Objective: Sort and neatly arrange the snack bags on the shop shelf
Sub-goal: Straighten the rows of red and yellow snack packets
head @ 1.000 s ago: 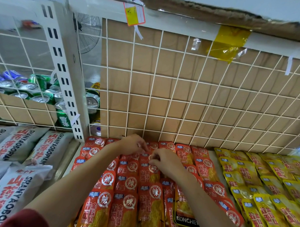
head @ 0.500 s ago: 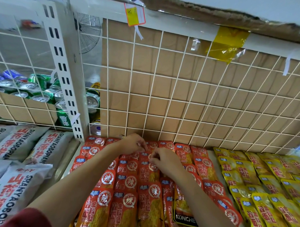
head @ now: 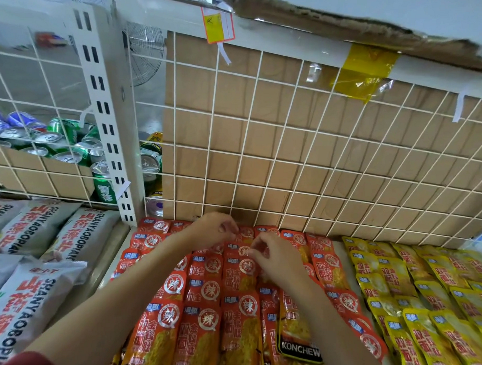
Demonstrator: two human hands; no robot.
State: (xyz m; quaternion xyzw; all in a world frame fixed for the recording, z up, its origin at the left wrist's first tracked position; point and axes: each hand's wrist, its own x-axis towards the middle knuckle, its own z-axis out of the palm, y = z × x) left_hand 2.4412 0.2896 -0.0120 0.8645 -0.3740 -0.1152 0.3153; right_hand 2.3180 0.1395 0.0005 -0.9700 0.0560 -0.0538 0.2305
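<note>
Red snack bags [head: 208,298] lie in overlapping rows across the middle of the shelf. Both my hands work at the far end of these rows, close to the wire back panel. My left hand [head: 213,229] has its fingers curled down onto the top edge of a red bag at the back. My right hand [head: 275,258] pinches the upper edge of a red bag [head: 241,249] just to the left of its fingertips. A darker bag marked KONCHEW [head: 299,345] lies among the red ones near me.
Yellow snack bags [head: 411,292] fill the shelf to the right. Large white bags [head: 32,257] lie on the left shelf. A white wire grid [head: 290,156] with cardboard behind closes the back. Drink cans [head: 58,143] stand behind the grid at left, beside a white upright post [head: 108,123].
Both hands stay at the back of the red rows; only the fingers shift slightly on the bag edges. The bags have not visibly moved.
</note>
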